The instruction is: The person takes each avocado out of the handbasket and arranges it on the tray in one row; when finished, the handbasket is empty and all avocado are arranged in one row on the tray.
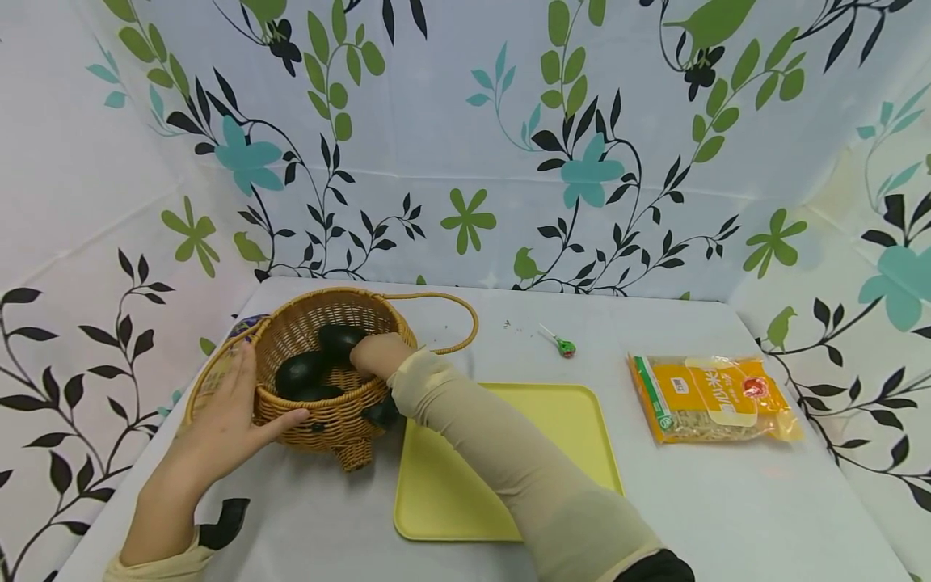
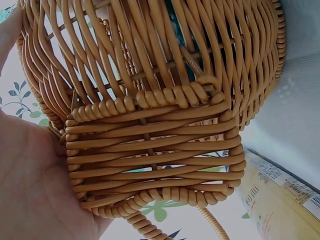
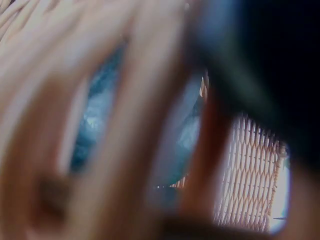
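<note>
A wicker basket (image 1: 327, 428) stands at the left of the table, its looped handle (image 1: 469, 319) reaching out to the right. Several dark green avocados lie inside, among them one avocado (image 1: 300, 373) at the left and another avocado (image 1: 338, 339) farther back. My left hand (image 1: 218, 432) rests against the basket's left side with its fingers straight and its thumb along the rim; in the left wrist view its palm lies beside a woven flap (image 2: 155, 155). Inside the basket is my right hand (image 1: 381, 354), next to the back avocado, its fingertips hidden; whether it grips one I cannot tell.
Right of the basket lies a yellow tray (image 1: 436, 493), partly under my right forearm. Beyond it is a small green-wrapped lollipop (image 1: 565, 347). An orange bag of grain (image 1: 705, 398) lies at the right. A yellowish package (image 2: 275, 195) is behind the basket.
</note>
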A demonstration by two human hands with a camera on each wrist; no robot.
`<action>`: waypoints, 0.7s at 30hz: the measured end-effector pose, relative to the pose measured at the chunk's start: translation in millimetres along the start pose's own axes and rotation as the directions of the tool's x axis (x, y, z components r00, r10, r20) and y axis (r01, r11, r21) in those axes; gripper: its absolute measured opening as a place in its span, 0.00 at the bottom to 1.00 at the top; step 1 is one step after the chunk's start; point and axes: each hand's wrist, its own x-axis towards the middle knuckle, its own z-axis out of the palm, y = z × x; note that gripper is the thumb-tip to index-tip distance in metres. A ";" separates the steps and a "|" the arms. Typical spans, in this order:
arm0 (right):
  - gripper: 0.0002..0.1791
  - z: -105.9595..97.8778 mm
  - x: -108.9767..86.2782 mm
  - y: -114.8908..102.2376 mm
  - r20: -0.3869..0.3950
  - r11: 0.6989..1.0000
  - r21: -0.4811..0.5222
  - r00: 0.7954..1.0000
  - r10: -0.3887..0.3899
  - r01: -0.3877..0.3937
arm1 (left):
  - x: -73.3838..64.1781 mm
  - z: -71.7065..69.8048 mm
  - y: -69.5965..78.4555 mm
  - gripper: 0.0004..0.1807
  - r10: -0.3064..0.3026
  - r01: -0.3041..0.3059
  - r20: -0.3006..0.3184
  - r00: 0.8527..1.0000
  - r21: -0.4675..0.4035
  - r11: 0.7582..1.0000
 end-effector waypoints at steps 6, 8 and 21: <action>0.21 -0.6 2.3 -1.3 0.046 0.999 0.010 0.998 0.049 -0.050 | 0.1 0.1 0.5 0.62 -0.001 0.001 -0.001 1.000 -0.001 1.000; 0.22 -1.5 2.4 -1.9 0.057 0.998 0.006 0.997 0.059 -0.060 | 0.1 0.3 0.7 0.62 -0.003 0.003 0.001 1.000 0.001 1.000; 0.13 1.1 3.1 -0.8 0.021 0.998 0.034 0.998 0.054 -0.055 | 1.5 -1.3 0.9 0.63 -0.026 0.026 0.021 0.999 0.009 1.000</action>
